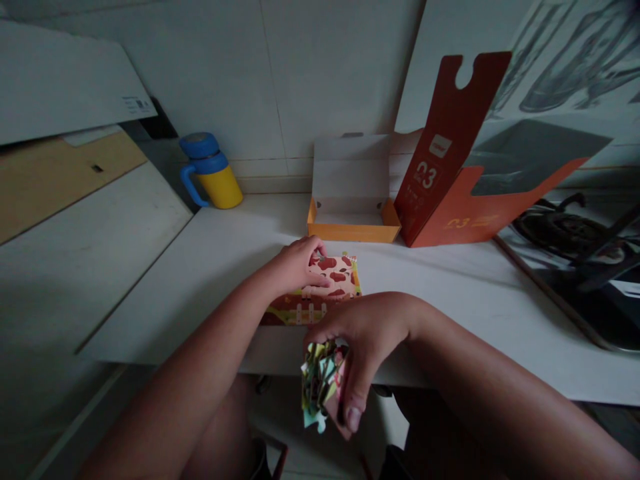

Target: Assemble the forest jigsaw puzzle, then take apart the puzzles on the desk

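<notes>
Close to me, my right hand (373, 333) grips a bundle of jigsaw puzzle pieces (317, 380), held in front of the table's near edge. The pieces are stacked unevenly, with green, pale blue and pink printing. Farther in, my left hand (303, 262) rests on a partly joined puzzle picture (340, 273), thumb and fingers apart. Brown-spotted cream animal hide and a white fence over brown ground show on that picture. Part of it is hidden beneath both hands.
An opened orange-sided box (355, 232) with a white inside stands behind the puzzle. Right of it leans a tall red-orange carton (450, 207). A yellow and blue mug (220, 183) is at back left. Dark equipment (575, 233) lies far right on the white table (215, 260).
</notes>
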A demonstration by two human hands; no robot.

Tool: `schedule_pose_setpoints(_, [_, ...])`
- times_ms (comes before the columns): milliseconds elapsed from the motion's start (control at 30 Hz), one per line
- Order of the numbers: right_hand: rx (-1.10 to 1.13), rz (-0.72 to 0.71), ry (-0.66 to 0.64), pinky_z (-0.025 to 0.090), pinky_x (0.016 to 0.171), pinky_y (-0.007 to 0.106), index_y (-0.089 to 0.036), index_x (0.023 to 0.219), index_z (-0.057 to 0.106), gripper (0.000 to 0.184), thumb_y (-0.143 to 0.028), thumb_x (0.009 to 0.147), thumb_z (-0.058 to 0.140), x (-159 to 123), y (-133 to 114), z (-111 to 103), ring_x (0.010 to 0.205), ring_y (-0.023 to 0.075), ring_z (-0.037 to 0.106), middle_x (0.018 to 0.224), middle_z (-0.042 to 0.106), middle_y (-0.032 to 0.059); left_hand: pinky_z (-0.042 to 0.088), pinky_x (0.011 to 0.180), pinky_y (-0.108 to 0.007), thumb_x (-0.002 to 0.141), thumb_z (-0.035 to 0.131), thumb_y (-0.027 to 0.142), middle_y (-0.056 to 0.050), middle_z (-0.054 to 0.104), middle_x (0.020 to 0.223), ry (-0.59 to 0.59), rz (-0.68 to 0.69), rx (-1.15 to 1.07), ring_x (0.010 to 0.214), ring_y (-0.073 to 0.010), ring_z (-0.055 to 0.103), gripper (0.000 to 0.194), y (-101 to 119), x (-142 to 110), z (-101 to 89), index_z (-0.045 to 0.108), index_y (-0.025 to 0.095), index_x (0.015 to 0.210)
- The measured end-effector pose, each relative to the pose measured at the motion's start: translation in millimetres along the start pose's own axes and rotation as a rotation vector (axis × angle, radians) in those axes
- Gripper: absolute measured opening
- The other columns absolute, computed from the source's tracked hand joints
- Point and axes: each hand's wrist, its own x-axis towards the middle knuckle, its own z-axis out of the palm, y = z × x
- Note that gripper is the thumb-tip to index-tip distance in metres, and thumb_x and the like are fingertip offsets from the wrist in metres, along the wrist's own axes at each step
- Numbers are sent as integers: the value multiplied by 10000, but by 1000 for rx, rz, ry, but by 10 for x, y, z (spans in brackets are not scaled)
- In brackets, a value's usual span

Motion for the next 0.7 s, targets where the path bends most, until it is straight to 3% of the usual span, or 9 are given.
schedule_pose_setpoints(133, [0, -14, 13, 570, 856, 277, -188, 1080, 799, 567, -416, 602, 1002, -10, -6, -3, 917, 201, 760, 1024, 822, 33, 457, 786, -297, 789, 827, 223, -24, 659, 1039, 1, 70, 52, 900, -201, 613, 407, -18, 6, -28, 686, 226, 1171])
schedule_pose_setpoints(267, [28, -10, 0, 574, 872, 289, -185, 1085, 783, 534, -395, 641, 990, -3, -8, 7, 903, 196, 759, 1021, 819, 34, 462, 851, -314, 891, 770, 326, -59, 683, 1047, 14, 190, 75, 964, -223, 630, 169, -56, 34, -6, 756, 208, 1011])
schedule_pose_setpoints(400, [70, 2, -2, 584, 870, 317, -174, 1059, 758, 487, -378, 674, 974, -72, -92, 15, 895, 206, 757, 1004, 809, 48, 447, 835, -321, 932, 734, 360, -56, 696, 947, 32, 251, 93, 955, -235, 625, 159, -69, 48, 4, 760, 204, 933])
schedule_pose_setpoints(500, [83, 2, 41, 590, 855, 333, -171, 1042, 747, 430, -414, 737, 930, -279, -204, -4, 926, 225, 760, 1000, 802, 57, 444, 835, -321, 916, 757, 360, -51, 706, 919, 24, 298, 82, 933, -229, 625, 169, -70, 51, 5, 747, 195, 883])
schedule_pose_setpoints(600, [-119, 40, 378, 580, 850, 333, -205, 1144, 743, 494, -434, 742, 918, -590, -278, -70, 948, 236, 756, 1060, 800, 42, 445, 777, -310, 913, 757, 353, -54, 711, 895, 13, 295, 56, 875, -217, 629, 178, -67, 44, 23, 739, 178, 882])
schedule_pose_setpoints(700, [-357, 199, 729, 559, 793, 341, -228, 1168, 739, 585, -510, 693, 933, -846, -248, -178, 941, 268, 736, 1046, 797, 44, 444, 725, -297, 929, 726, 304, -55, 719, 882, -7, 243, 30, 815, -199, 636, 133, -53, 31, 43, 753, 173, 932])
